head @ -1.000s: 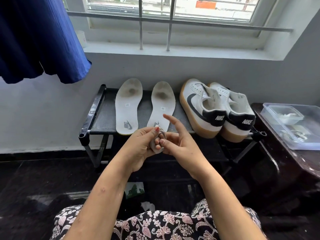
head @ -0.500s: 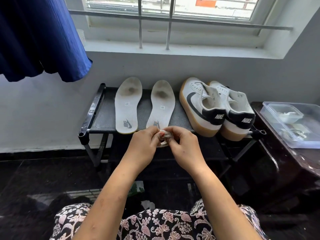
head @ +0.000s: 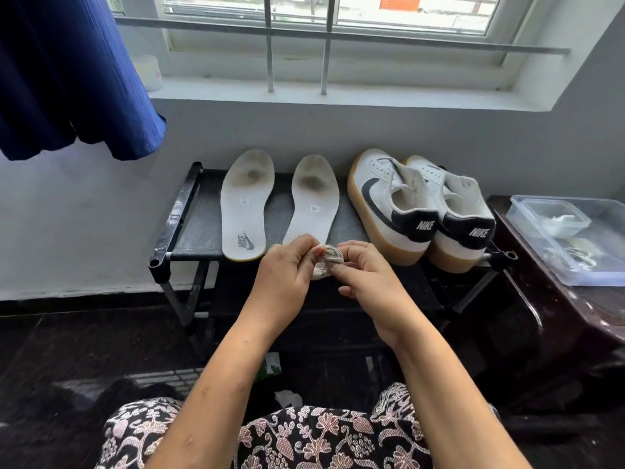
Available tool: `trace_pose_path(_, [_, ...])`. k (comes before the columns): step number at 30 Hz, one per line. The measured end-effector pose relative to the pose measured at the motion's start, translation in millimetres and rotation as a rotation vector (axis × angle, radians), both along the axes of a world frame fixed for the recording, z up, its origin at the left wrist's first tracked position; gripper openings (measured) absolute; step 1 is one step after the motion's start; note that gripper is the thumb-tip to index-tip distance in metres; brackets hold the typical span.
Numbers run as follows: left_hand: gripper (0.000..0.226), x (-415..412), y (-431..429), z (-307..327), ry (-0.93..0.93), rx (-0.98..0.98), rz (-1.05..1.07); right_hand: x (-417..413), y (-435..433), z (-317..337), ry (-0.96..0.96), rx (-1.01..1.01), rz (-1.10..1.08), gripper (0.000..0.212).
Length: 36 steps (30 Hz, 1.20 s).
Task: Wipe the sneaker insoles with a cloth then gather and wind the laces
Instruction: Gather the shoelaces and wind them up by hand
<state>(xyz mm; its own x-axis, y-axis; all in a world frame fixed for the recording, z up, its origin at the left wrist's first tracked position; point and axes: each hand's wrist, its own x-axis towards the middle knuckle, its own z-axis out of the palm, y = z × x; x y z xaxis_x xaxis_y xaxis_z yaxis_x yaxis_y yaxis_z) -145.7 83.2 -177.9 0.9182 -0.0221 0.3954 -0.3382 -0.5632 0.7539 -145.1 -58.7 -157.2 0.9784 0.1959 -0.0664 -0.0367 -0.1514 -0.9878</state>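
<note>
Right hand (head: 368, 275) has dropped its raised finger, now pinching the lace bundle (head: 327, 262) with left hand (head: 287, 269); both grips clenched on it, bundle between fingertips, insoles (head: 245, 204) at 12 o'clock.

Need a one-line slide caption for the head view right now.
Both hands, left and right, pinch a wound whitish lace bundle before two white insoles on a black rack.

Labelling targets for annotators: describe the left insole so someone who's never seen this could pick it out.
Under the barred window, a black shoe rack holds two insoles and a pair of white sneakers. The left insole lies flat nearest the rack's left end. Unlike the right insole, whose heel is hidden behind the hands, its grey Nike logo at the heel shows.
</note>
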Motion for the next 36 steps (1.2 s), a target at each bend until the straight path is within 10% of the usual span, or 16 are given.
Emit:
trace_pose_path(10, [0.025, -2.9, -3.2, 6.0, 0.441, -0.498, -0.102, 2.9, 4.1, -8.6, -0.148, -0.064, 0.029, 0.009])
trace_pose_path(20, [0.025, -6.7, -6.7, 14.9, 0.498, -0.644, -0.143, 1.4, 8.2, -14.4, -0.451, -0.182, -0.103, 0.013])
trace_pose_path(36, [0.023, -5.9, -12.6, 9.7, 0.432, -0.54, -0.148, 0.7, 16.4, -6.3, -0.008, 0.3, -0.377, 0.022])
